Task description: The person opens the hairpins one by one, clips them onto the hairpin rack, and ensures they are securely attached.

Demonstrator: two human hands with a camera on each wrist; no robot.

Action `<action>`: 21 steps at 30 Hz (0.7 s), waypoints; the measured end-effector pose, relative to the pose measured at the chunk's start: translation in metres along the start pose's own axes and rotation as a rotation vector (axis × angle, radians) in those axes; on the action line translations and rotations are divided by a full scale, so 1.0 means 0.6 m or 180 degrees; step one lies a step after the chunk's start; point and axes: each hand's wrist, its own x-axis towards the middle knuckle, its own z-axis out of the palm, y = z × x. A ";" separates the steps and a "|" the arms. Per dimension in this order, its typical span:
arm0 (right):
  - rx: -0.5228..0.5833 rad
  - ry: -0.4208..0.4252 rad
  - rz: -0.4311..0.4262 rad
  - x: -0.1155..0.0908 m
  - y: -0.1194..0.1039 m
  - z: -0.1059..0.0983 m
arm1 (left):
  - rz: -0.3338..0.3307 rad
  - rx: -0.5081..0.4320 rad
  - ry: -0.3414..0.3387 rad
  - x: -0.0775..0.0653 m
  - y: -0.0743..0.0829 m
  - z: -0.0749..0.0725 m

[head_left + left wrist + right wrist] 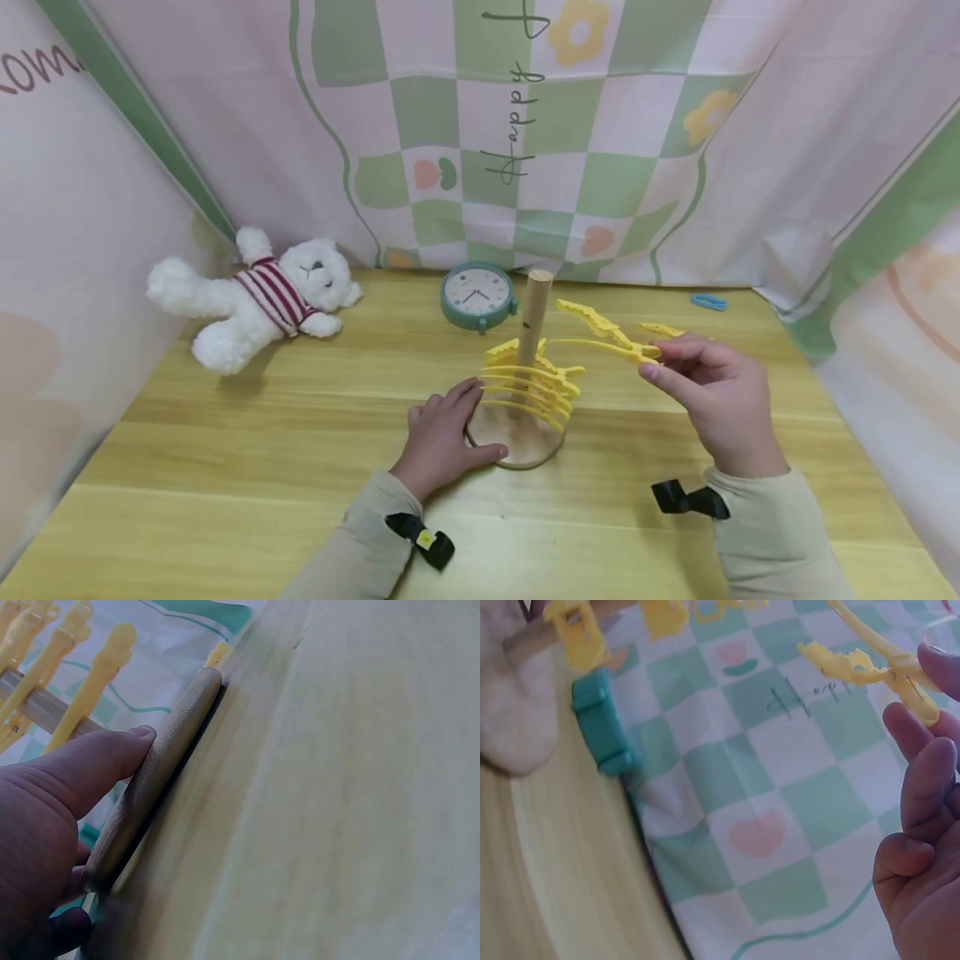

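My right hand (708,392) pinches the handle end of a yellow clip (600,343) between thumb and fingers, its two long arms spread apart and pointing left at the post. One arm is smooth and curved, the other jagged, as the right wrist view also shows. A wooden stand (517,450) with a round base and upright post stands in front of me. Several yellow clips (528,379) are stacked round the post's lower part. My left hand (446,442) holds the base's left edge, thumb (112,761) on the near rim and fingers farther round.
Another yellow clip (660,329) lies on the table behind my right hand, partly hidden. A blue clip (708,302) lies at the back right. Behind the post is a teal clock (477,296). A white teddy bear (270,292) in a striped shirt lies at the left, before the curtain.
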 end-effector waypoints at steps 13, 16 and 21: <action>-0.0285 -0.0304 -0.0165 -0.011 -0.016 0.041 | -0.0001 0.0013 0.0003 0.000 -0.001 0.001; -0.0350 -0.0384 -0.0225 -0.012 -0.015 0.049 | 0.0012 0.0015 0.0015 0.000 -0.003 0.002; -0.0475 -0.0459 -0.0275 -0.015 -0.013 0.062 | 0.0035 0.0000 0.0045 0.002 -0.004 0.003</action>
